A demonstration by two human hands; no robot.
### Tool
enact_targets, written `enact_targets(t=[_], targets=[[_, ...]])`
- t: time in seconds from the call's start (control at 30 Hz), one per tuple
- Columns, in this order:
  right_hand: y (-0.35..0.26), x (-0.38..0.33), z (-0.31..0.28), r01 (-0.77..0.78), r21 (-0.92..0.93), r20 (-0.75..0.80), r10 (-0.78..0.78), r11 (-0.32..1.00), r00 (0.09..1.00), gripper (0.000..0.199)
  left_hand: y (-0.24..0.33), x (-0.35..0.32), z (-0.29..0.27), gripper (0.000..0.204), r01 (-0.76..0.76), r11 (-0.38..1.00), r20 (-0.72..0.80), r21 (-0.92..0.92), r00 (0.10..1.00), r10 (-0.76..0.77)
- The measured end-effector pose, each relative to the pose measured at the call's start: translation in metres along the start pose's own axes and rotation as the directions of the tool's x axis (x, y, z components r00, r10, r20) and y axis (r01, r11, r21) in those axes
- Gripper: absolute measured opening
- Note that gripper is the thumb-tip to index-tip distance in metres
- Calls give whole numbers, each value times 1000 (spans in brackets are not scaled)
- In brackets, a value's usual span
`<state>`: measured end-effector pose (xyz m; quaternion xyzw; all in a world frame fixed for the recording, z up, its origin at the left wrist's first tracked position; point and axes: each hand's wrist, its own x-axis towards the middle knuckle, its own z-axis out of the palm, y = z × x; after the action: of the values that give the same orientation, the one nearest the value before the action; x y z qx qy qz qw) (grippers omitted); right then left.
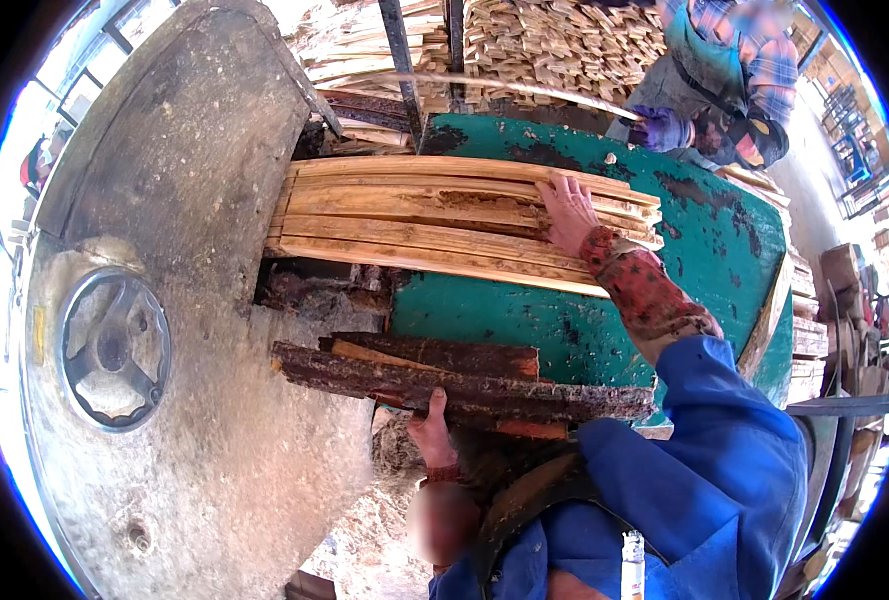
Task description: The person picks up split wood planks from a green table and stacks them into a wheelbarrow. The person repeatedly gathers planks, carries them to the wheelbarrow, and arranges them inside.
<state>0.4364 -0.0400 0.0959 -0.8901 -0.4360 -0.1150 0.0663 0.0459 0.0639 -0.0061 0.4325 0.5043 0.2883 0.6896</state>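
Note:
My left hand is closed on several bark-covered wood slabs at the near edge of the green table. Its thumb lies over the top slab; the other fingers are hidden beneath. The slabs lie roughly crosswise, dark and rough, with some bare wood showing. My right hand rests with fingers stretched out on the right part of a row of pale sawn boards. These boards lie side by side across the table, their left ends against the machine. One has a rough brown hollow along its surface.
The green metal table has worn paint. At left stands a large dusty machine housing with a handwheel. Across the table, a co-worker's purple-gloved hand holds a long thin wood strip. Stacked wood fills the back.

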Motion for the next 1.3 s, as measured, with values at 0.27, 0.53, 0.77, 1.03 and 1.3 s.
enact_targets(t=[0.27,0.53,0.77,1.03,1.3], targets=[[21,-4,24,34,-74,23,-32,997,999,57,6,-3,-2,52,128,992,4,-1,992,-128],[29,-23,13,-60,77,163,47,995,986,68,-3,1,-7,54,105,994,63,-3,992,-105],[70,-60,-22,-251,104,342,202,962,918,69,-24,12,-16,50,158,980,48,-118,987,-153],[171,-164,-56,-249,-16,323,241,968,915,70,16,-8,15,50,232,973,-63,-2,971,-232],[194,-289,-119,-464,-90,242,472,881,848,72,26,-16,16,46,205,978,7,-40,979,-205]])
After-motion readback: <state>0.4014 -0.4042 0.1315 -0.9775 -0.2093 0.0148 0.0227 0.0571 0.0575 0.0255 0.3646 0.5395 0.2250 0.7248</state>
